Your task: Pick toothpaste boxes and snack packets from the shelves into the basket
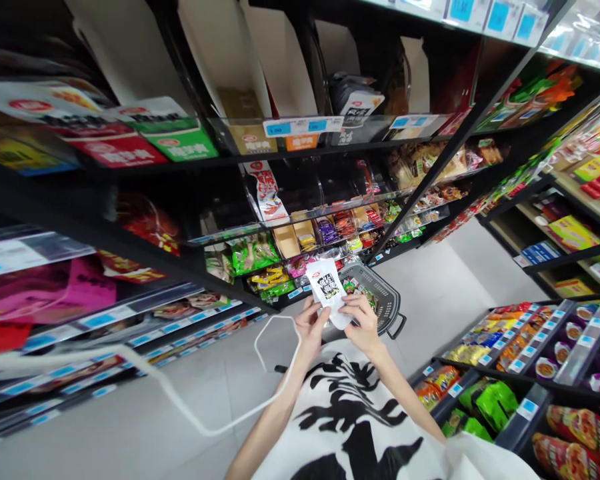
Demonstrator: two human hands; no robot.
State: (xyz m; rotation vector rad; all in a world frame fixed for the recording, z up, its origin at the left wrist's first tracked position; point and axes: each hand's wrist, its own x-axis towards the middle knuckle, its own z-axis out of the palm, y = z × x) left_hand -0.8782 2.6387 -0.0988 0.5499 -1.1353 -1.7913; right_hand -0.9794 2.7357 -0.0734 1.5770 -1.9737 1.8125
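Note:
Between my two hands is a small white snack packet point(326, 285) with a red logo and a black printed block. My left hand point(310, 325) pinches its lower left edge between thumb and fingers. On the right, my right hand point(362, 323) grips the lower right edge. The packet is tilted with its printed side facing me. Beneath and just beyond it, a grey shopping basket point(384, 293) sits on the floor, with several colourful packets inside, partly hidden by the packet and my right hand.
A black snack shelf point(300, 217) with boxes and price tags stands in front. A white cable point(190, 417) loops at my left. Pale floor point(430, 287) stretches to the right, towards another rack with green packets point(495, 403).

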